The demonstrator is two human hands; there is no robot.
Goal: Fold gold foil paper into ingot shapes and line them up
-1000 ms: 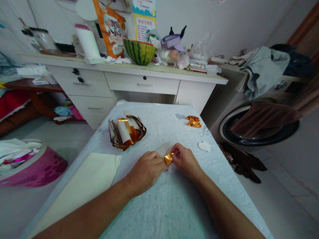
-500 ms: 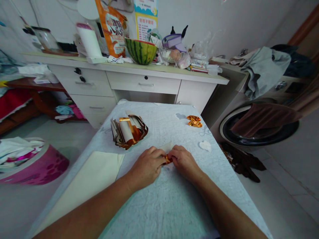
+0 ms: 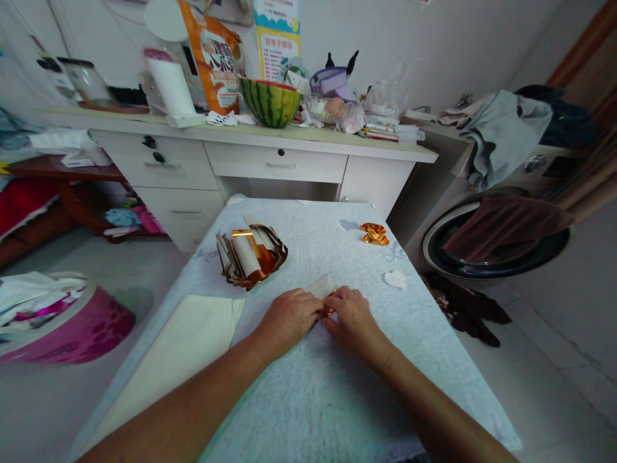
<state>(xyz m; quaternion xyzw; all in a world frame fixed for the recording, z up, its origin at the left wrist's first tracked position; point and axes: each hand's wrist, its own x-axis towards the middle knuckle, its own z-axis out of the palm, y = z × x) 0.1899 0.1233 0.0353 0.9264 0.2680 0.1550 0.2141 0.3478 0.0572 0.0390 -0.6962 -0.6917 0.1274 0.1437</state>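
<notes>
Near the middle of the cloth-covered table [image 3: 308,386], my left hand [image 3: 290,319] and my right hand [image 3: 351,319] meet with fingers closed on a small piece of gold foil paper [image 3: 330,303], mostly hidden by the fingers. A pale sheet [image 3: 322,285] sticks out just beyond them. Up and to the left lies a pile of gold and white paper strips [image 3: 251,254]. Two folded gold foil pieces [image 3: 375,234] rest at the far right. Pale large paper [image 3: 178,354] lies under my left forearm.
Behind the table is a white desk [image 3: 279,161] holding a cut watermelon [image 3: 270,103], an orange snack bag [image 3: 216,67] and clutter. A pink bin [image 3: 91,321] stands on the floor at left. At right is a washing machine [image 3: 434,186] with cloths.
My right fingers have shifted over the gold foil and cover it differently, leaving less of it showing. My left hand stays close to its earlier place. The camera view has shifted slightly.
</notes>
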